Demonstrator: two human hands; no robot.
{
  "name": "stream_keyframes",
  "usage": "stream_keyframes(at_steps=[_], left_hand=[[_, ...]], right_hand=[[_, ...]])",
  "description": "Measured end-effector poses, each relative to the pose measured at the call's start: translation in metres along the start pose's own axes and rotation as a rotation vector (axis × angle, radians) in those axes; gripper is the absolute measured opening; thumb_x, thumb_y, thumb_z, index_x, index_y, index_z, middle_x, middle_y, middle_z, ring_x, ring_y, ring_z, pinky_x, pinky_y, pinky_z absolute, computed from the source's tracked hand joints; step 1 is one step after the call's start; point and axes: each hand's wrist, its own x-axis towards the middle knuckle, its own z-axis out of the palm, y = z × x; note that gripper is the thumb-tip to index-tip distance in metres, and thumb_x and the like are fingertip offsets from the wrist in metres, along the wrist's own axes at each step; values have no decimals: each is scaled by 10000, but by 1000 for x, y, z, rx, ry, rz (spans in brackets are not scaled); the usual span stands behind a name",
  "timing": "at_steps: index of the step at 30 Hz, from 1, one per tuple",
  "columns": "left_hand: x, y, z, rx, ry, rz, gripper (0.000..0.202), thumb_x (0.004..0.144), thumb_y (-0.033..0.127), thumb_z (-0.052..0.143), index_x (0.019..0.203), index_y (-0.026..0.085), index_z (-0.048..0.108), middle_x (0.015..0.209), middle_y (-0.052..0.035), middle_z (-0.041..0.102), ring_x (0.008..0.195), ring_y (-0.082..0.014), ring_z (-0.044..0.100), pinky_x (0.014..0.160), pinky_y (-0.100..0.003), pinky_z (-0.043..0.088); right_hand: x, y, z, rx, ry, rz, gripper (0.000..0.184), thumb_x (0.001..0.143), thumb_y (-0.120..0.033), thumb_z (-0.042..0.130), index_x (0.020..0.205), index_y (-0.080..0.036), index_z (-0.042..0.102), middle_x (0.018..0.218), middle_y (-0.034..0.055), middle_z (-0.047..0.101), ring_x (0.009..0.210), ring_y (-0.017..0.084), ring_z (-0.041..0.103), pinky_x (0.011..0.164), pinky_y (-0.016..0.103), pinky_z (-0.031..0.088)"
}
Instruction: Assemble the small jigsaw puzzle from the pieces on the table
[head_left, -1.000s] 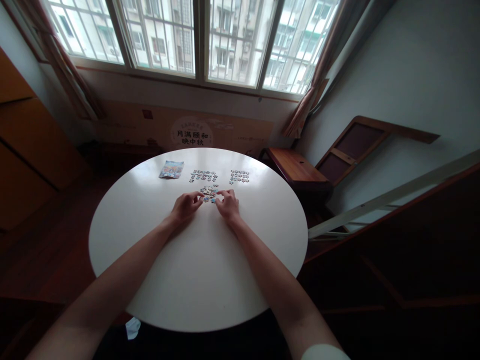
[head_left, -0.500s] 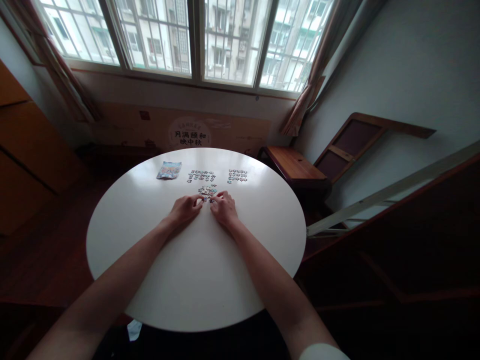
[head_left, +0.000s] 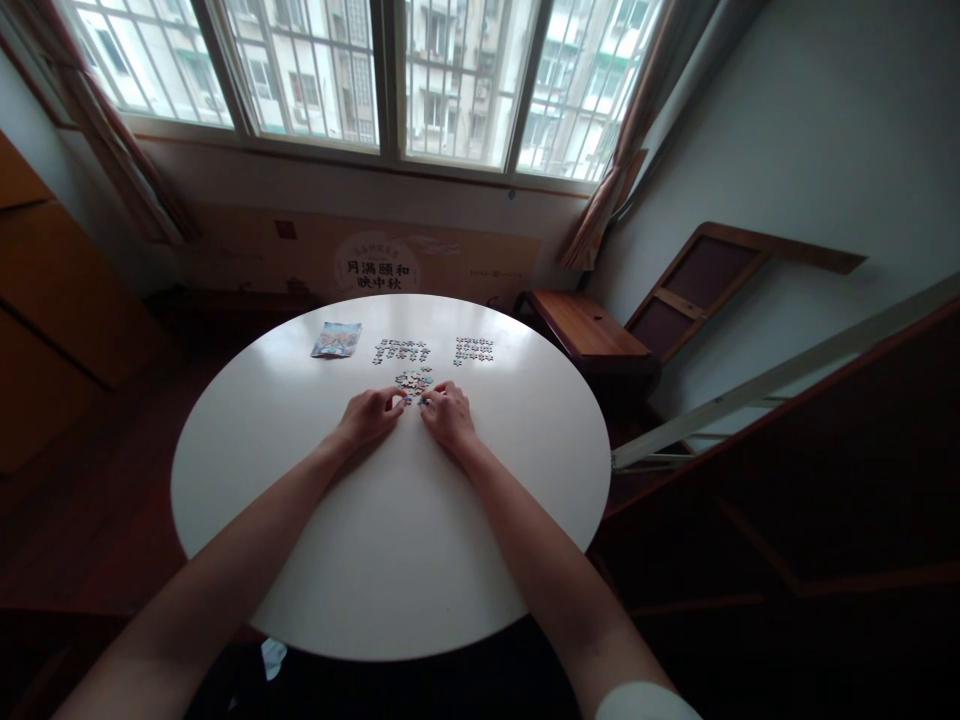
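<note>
Both hands rest on the white round table (head_left: 375, 560), at the near edge of a heap of small jigsaw pieces (head_left: 413, 381). My left hand (head_left: 371, 413) has its thumb and forefinger closed at a small jigsaw piece (head_left: 408, 400). Close by on the right, my right hand (head_left: 448, 412) pinches another dark-blue jigsaw piece (head_left: 424, 401). A narrow gap separates the fingertips. Behind the heap lie two sets of pieces spread in rows, a left group (head_left: 402, 351) and a right group (head_left: 474, 349).
A picture bag or card (head_left: 337, 340) lies at the table's far left. Beyond the right edge stands a wooden chair (head_left: 585, 325), with a ladder-like rail (head_left: 675, 430) nearer. Barred windows (head_left: 315, 70) and a printed cardboard panel (head_left: 465, 255) are behind the table.
Both hands stay almost in the same place, their fingertips shifting only slightly at the pieces. The whole view has moved a little.
</note>
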Motion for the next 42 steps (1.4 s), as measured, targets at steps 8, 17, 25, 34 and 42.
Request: stream_keyframes(at_steps=[8,17,25,34,42], left_hand=[[0,-3,3,-34,29,4,295,850,382,505,1038,246,688,647,8,637,588,-157,591,562,-243,360],[2,-7,5,-67,42,27,269,842,371,522,1004,251,700,665,7,652,587,-153,591,561,-243,367],[1,-4,4,-236,136,198,288,882,366,498,973,178,695,646,-6,632,545,-119,547,546,-218,395],[-3,5,-2,-218,187,258,253,877,366,532,969,180,678,697,-8,624,551,-98,517,563,-211,405],[-4,6,-2,-249,178,241,237,839,372,579,963,193,675,719,-3,618,571,-103,525,572,-216,417]], right_hand=[[0,0,1,25,30,39,200,850,-260,562,992,-202,691,1043,84,569,968,216,498,874,341,396],[3,2,-1,106,32,57,130,796,-252,635,905,-197,679,960,72,628,921,209,544,857,350,419],[5,1,3,758,105,9,91,772,-223,630,852,-181,624,798,23,676,701,136,625,681,262,505],[9,1,12,1127,106,114,309,657,-413,739,812,-167,636,805,56,702,770,187,681,725,316,549],[10,1,11,1132,113,144,300,661,-408,732,817,-162,660,856,69,715,811,186,679,769,321,550]])
